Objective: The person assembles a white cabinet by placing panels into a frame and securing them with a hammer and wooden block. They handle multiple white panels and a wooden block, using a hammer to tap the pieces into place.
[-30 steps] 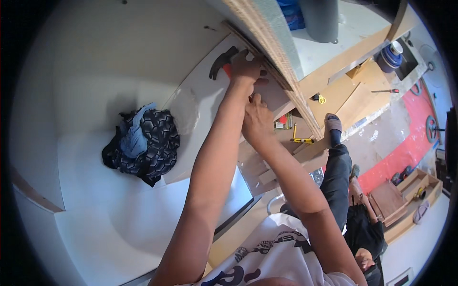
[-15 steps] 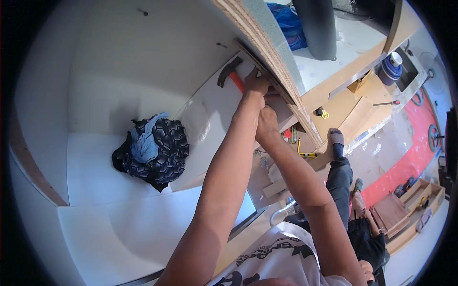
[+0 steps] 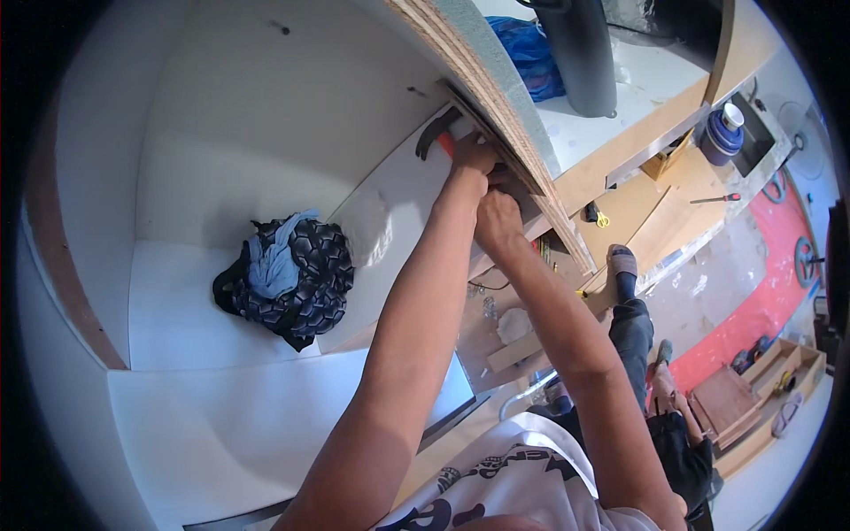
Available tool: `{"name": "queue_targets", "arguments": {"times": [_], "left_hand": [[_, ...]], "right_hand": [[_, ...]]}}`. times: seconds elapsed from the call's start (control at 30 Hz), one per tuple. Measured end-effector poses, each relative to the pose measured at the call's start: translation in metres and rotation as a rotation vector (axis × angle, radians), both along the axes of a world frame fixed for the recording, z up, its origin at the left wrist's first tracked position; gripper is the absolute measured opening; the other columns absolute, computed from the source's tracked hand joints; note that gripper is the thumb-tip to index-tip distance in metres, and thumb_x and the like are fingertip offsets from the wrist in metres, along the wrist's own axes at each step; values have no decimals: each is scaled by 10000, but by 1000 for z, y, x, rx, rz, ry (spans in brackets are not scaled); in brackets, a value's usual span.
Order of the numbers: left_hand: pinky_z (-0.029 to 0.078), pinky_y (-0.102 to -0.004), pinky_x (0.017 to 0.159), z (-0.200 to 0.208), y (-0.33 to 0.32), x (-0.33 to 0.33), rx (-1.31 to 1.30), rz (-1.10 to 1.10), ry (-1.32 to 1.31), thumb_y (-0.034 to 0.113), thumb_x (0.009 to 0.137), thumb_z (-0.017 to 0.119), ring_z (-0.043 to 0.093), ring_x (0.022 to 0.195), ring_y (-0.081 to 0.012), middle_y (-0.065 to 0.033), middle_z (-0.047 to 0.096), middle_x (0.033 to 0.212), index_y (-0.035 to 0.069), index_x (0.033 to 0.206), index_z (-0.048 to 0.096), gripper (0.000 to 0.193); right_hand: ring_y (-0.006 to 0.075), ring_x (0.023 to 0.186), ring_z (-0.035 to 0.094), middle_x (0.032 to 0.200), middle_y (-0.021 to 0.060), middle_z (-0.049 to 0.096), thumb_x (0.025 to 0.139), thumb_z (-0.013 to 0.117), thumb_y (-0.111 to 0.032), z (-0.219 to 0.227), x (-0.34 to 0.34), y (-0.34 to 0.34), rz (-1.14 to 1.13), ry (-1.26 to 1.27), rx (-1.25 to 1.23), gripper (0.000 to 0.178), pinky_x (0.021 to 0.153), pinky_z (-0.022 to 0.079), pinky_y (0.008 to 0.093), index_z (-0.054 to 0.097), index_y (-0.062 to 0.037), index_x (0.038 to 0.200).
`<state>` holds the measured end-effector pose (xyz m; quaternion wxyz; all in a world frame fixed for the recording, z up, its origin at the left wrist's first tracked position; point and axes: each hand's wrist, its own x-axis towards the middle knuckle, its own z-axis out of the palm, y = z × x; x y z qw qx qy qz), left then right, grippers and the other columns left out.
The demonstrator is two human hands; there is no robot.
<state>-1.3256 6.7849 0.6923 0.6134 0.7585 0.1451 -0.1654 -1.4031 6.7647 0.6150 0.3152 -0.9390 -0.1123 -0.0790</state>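
Note:
A claw hammer (image 3: 436,131) with a black head and orange handle lies on the white panel surface beside the upright board. My left hand (image 3: 476,157) is curled over its handle, hiding most of it, with its fingertips close against a thin brown strip (image 3: 482,115) along the board's inner side. Just below, my right hand (image 3: 498,215) is closed, knuckles up, beside the left wrist near the board's lower part. Whatever sits within either hand's fingers is hidden from this view.
A black patterned bundle (image 3: 314,288) with a blue-grey cloth (image 3: 274,265) lies inside the white cabinet, beside clear plastic (image 3: 367,230). The layered board edge (image 3: 496,106) rises right of my hands. Yellow scissors (image 3: 602,219) and a screwdriver (image 3: 715,198) lie farther right. Another person (image 3: 677,442) is at lower right.
The view has shifted slightly. My left hand now covers more of the hammer's orange handle; both hands stay close together by the board.

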Motion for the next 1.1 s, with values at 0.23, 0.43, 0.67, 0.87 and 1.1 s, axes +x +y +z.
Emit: {"name": "queue_targets", "arguments": {"times": [0.23, 0.43, 0.67, 0.87, 1.1], "left_hand": [[500, -357, 452, -5, 3, 2, -43, 42, 23, 75, 823, 566, 616, 622, -224, -112, 633, 898, 151, 1257, 520, 443], [416, -331, 416, -10, 2, 8, 5, 54, 13, 157, 857, 547, 526, 546, -193, -77, 605, 848, 139, 1190, 547, 334], [291, -292, 406, -8, 2, 15, 61, 55, 60, 148, 863, 525, 399, 479, -144, -39, 523, 716, 120, 1063, 591, 212], [324, -271, 447, -9, 4, 14, -46, 24, 55, 234, 863, 561, 454, 574, -120, -19, 496, 689, 126, 873, 552, 109], [339, -300, 420, -3, 12, 20, 86, -16, 85, 127, 848, 556, 483, 570, -142, -33, 538, 721, 96, 977, 588, 137]], "right_hand": [[343, 712, 632, 740, 210, 630, 760, 523, -166, -5, -3, 8, -47, -53, 102, 189, 628, 509, 422, 627, -15, 717], [331, 677, 637, 719, 197, 638, 771, 520, -171, -1, 3, -4, -5, -13, 106, 202, 631, 511, 428, 637, -27, 691], [329, 677, 640, 706, 199, 632, 769, 518, -158, 4, 7, -4, -30, 16, 58, 202, 623, 516, 414, 651, -29, 689], [328, 667, 638, 696, 187, 634, 744, 525, -134, -23, 15, 4, -74, -58, 158, 170, 615, 516, 408, 645, -27, 691], [335, 729, 645, 751, 202, 642, 749, 500, -54, -2, 6, -1, -8, -44, 160, 149, 677, 522, 409, 646, -28, 766]]}}
